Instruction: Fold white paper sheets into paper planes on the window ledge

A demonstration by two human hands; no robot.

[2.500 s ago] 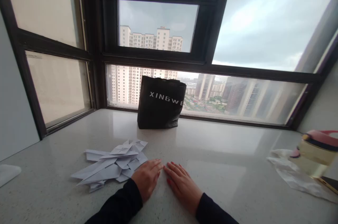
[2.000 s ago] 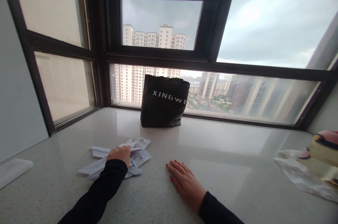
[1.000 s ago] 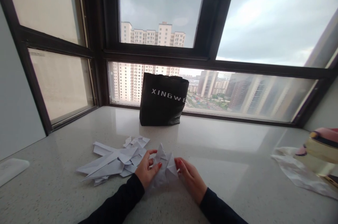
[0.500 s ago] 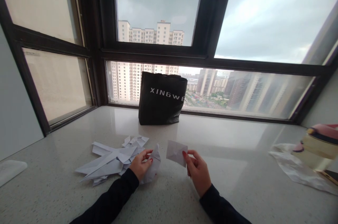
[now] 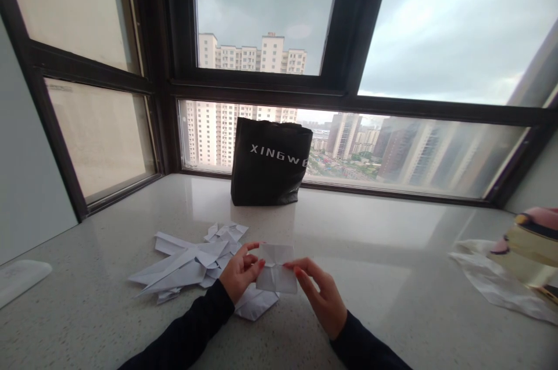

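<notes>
A small white square of creased paper [image 5: 276, 277] is held up between my two hands, its crease lines crossing near the middle. My left hand [image 5: 241, 273] pinches its left edge with thumb and fingers. On the other side, my right hand [image 5: 322, 294] grips the right edge between thumb and index finger. Just below, another piece of folded white paper [image 5: 257, 304] lies on the counter. A loose pile of folded white papers [image 5: 183, 265] spreads out to the left of my left hand, partly behind it.
A black bag [image 5: 272, 172] with white lettering stands upright by the window. At the far right, a yellowish container with a pink top [image 5: 529, 242] rests by a crumpled white sheet [image 5: 488, 283]. A white object [image 5: 21, 277] lies at the left edge of the speckled counter [image 5: 392, 323].
My right hand has brought the square paper leftward. My left hand has let go of the folded paper, which now lies on the counter, and has taken the square's left edge.
</notes>
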